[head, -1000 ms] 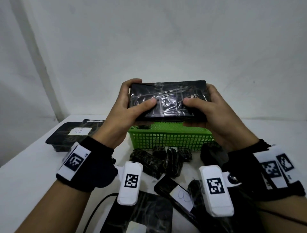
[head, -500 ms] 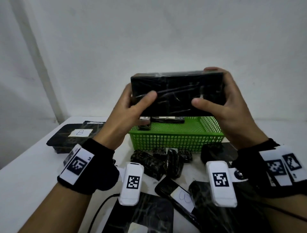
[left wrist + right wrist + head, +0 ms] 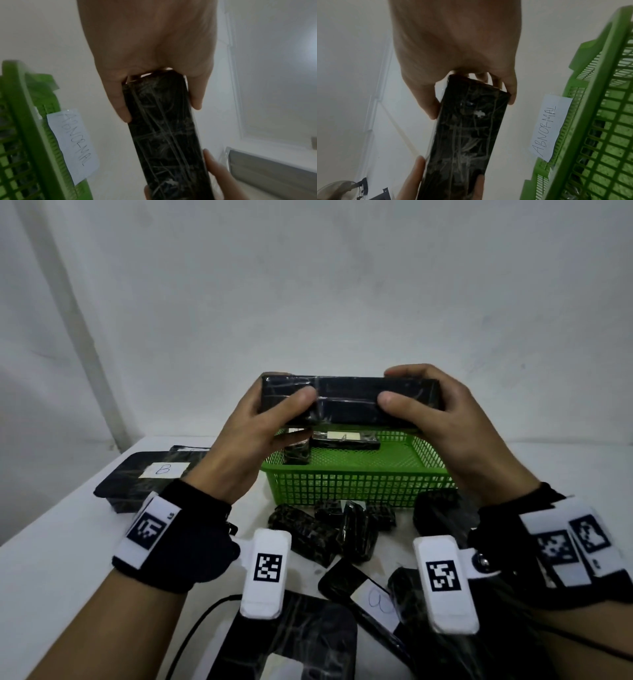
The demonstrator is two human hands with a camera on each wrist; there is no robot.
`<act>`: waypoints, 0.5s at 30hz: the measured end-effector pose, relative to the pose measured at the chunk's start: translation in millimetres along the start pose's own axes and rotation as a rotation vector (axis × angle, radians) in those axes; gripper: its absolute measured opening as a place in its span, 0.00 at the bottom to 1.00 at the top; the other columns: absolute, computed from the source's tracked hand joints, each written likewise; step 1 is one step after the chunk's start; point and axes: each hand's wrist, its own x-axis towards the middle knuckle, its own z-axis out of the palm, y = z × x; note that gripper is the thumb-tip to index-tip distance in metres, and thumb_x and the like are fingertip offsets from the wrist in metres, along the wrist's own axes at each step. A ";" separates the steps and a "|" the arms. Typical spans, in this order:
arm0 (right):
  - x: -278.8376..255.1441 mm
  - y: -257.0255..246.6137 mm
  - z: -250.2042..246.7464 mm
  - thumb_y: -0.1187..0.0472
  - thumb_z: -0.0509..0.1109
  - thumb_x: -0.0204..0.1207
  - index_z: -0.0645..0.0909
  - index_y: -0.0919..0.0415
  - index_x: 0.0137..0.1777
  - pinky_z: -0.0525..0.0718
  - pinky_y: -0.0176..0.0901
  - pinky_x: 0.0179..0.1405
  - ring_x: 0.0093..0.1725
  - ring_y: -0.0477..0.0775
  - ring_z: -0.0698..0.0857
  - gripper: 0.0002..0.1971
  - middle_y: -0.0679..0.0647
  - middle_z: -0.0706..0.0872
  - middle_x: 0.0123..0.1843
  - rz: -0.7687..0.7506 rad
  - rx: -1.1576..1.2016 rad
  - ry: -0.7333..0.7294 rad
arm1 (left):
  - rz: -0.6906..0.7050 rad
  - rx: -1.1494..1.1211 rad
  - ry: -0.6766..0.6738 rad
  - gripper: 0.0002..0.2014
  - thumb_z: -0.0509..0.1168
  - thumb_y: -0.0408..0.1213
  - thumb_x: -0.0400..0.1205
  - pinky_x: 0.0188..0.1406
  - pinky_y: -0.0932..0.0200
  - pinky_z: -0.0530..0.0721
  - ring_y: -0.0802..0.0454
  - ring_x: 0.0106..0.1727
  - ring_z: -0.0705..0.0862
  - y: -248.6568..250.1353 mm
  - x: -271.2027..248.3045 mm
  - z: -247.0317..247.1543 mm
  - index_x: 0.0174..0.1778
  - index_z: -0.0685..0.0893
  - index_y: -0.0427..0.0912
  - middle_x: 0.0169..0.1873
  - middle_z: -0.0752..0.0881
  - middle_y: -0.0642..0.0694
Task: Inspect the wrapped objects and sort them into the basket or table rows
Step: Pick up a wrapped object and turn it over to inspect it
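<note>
A long black box wrapped in clear film (image 3: 346,402) is held level in the air above the green mesh basket (image 3: 356,484). My left hand (image 3: 270,412) grips its left end, thumb on the near face. My right hand (image 3: 421,402) grips the right end, fingers over the top edge. The left wrist view shows the box (image 3: 164,135) running away from my palm, and the right wrist view shows the box (image 3: 467,135) likewise. The basket (image 3: 599,121) carries a paper label reading ABNORMAL (image 3: 547,128). Inside lie a small wrapped block (image 3: 297,453) and a flat wrapped piece labelled A (image 3: 346,440).
A wrapped package labelled B (image 3: 150,477) lies at the table's left. Several small wrapped objects (image 3: 329,529) are heaped just in front of the basket. Larger wrapped items (image 3: 294,642) and a labelled flat one (image 3: 363,594) lie near me, beside a black cable (image 3: 195,631).
The box was raised and turned in both hands. Its broad face pointed at me before; now a narrower side does, and it sits slightly lower. My right fingers moved onto its top edge.
</note>
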 end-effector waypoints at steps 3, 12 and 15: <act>-2.4 -0.4 1.6 0.50 0.80 0.71 0.86 0.51 0.61 0.88 0.40 0.52 0.48 0.42 0.91 0.19 0.42 0.92 0.47 -0.054 -0.081 0.050 | 0.041 0.027 0.038 0.20 0.76 0.44 0.75 0.43 0.59 0.87 0.57 0.43 0.89 -1.8 1.3 3.0 0.57 0.81 0.40 0.40 0.90 0.51; -5.5 -6.4 3.5 0.55 0.81 0.74 0.88 0.52 0.61 0.85 0.34 0.51 0.55 0.43 0.88 0.15 0.52 0.89 0.58 -0.251 -0.195 0.070 | 0.055 0.044 0.040 0.23 0.68 0.57 0.76 0.53 0.47 0.89 0.51 0.59 0.89 8.6 0.9 -9.5 0.67 0.78 0.57 0.62 0.86 0.46; -8.5 -11.2 -0.7 0.53 0.79 0.75 0.80 0.52 0.72 0.80 0.33 0.64 0.67 0.40 0.82 0.26 0.50 0.82 0.68 -0.386 -0.361 0.008 | -0.021 -0.128 0.039 0.25 0.65 0.51 0.78 0.42 0.45 0.90 0.49 0.53 0.90 12.4 1.0 -9.0 0.72 0.76 0.52 0.58 0.86 0.47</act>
